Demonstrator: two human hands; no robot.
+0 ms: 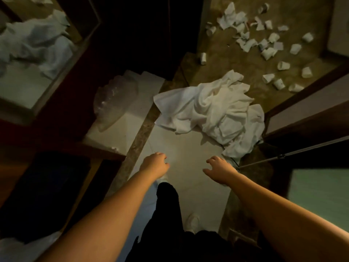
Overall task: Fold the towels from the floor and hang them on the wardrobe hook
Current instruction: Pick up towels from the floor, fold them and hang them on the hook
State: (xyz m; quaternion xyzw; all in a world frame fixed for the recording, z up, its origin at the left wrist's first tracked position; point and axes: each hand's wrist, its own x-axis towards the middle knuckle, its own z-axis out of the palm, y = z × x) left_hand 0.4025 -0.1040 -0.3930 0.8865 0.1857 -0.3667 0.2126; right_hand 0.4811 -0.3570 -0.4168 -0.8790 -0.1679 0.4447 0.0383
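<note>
A crumpled heap of white towels [213, 112] lies on the pale floor ahead of me, slightly to the right. My left hand [155, 164] hangs above the floor in front of the heap, fingers loosely curled and holding nothing. My right hand [219, 169] reaches forward near the heap's lower edge, fingers spread and relaxed, also holding nothing. Neither hand touches the towels. No wardrobe hook can be made out in the dark.
Several white paper cups and torn papers [268, 46] litter the brown floor at the upper right. A clear plastic bag [115, 103] lies left of the towels. Dark wooden panels [132, 35] stand left and ahead. More white cloth [35, 46] shows at the upper left. A thin metal rod [294, 152] juts in from the right.
</note>
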